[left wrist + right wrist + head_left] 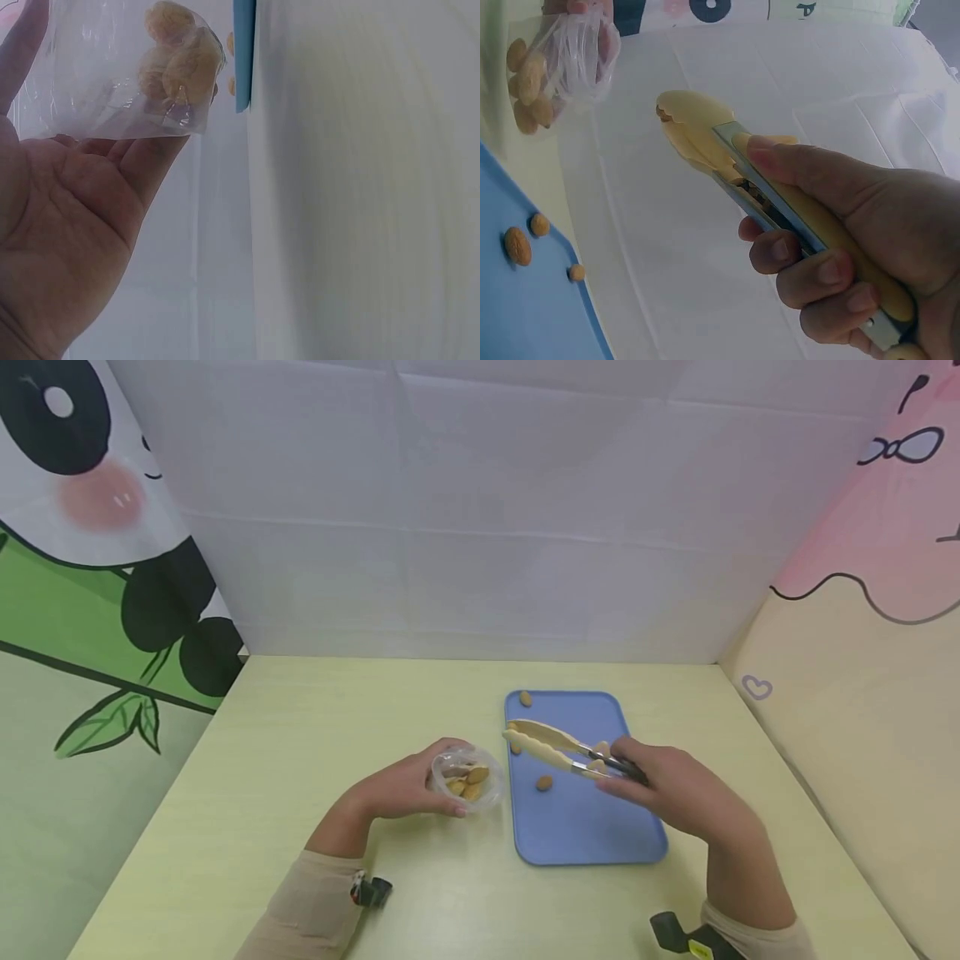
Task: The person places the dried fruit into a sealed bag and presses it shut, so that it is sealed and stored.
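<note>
My left hand (401, 787) holds a clear plastic bag (90, 82) by its sides, mouth upward, left of the blue tray. Several light-brown oval nuts (530, 79) lie inside it. Above the tray, my right hand (678, 789) grips kitchen tongs (697, 135) with cream scalloped heads and metal arms. The tong heads point left towards the bag, their tips nearly together. A sliver of brown shows between the tips; whether it is a nut I cannot tell. On the tray lie three loose nuts, one nut (544, 783) near its middle and two along its left side.
The blue rectangular tray (577, 835) rests on the pale yellow table (300, 727). A white sheet wall (480, 568) rises behind the table, and printed panels stand at both sides. Dark camera straps sit on both wrists.
</note>
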Action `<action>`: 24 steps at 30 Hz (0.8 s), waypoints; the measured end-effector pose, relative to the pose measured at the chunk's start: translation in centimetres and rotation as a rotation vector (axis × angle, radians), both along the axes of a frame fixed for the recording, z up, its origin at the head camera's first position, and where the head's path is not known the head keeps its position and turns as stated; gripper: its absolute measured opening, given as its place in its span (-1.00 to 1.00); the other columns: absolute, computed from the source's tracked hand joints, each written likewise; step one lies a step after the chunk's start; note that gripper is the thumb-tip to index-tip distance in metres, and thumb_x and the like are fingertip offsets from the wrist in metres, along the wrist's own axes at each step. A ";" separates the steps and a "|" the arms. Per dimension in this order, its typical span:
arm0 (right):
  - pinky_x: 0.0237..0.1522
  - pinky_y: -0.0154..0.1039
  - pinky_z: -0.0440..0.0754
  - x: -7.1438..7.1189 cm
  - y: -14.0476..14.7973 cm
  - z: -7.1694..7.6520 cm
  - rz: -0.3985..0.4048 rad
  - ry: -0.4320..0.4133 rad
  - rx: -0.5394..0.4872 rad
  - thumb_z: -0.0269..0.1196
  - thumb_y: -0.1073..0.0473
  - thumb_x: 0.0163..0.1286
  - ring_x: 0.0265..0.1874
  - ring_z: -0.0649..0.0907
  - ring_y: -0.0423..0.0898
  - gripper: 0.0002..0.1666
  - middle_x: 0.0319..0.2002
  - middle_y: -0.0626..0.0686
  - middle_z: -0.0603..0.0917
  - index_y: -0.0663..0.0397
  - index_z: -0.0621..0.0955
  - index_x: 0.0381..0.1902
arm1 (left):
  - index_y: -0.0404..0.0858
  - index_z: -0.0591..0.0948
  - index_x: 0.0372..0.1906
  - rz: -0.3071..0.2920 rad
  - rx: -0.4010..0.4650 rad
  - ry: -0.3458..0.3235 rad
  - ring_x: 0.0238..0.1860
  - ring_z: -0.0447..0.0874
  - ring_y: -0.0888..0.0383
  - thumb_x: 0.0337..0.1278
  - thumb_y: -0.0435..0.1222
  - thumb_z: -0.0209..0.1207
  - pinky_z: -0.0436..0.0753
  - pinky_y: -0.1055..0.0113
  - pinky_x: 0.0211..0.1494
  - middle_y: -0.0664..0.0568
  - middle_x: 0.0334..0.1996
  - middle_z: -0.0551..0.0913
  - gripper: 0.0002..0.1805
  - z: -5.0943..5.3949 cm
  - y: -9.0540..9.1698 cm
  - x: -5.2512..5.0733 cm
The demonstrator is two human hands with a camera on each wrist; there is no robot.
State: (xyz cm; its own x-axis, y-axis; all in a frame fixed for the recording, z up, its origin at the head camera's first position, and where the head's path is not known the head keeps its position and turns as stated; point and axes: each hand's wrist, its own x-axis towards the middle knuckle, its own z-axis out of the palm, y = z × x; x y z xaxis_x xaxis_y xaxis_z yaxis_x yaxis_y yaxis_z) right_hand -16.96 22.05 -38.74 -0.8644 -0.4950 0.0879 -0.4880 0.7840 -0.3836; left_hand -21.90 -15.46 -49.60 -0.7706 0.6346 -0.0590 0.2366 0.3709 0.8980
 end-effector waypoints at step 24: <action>-0.59 -0.35 0.32 -0.1 -4.0 -0.6 0.014 -0.055 -0.021 0.28 -0.52 0.08 -0.64 0.30 -0.30 -0.39 -0.53 -0.19 0.37 -0.24 0.36 -0.31 | 0.18 0.24 0.32 -0.028 0.043 -0.040 -0.11 0.57 0.05 -0.04 -0.07 0.46 0.57 0.13 -0.05 0.01 -0.02 0.56 -0.17 0.0 0.1 0.1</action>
State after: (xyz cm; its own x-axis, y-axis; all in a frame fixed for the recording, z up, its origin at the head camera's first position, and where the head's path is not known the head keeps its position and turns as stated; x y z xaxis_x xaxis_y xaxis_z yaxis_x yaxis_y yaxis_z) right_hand -17.10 18.02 -39.32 -0.8611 -0.5058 0.0507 -0.4767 0.7689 -0.4261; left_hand -21.77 -15.36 -49.59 -0.7504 0.6581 -0.0615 0.2102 0.3258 0.9218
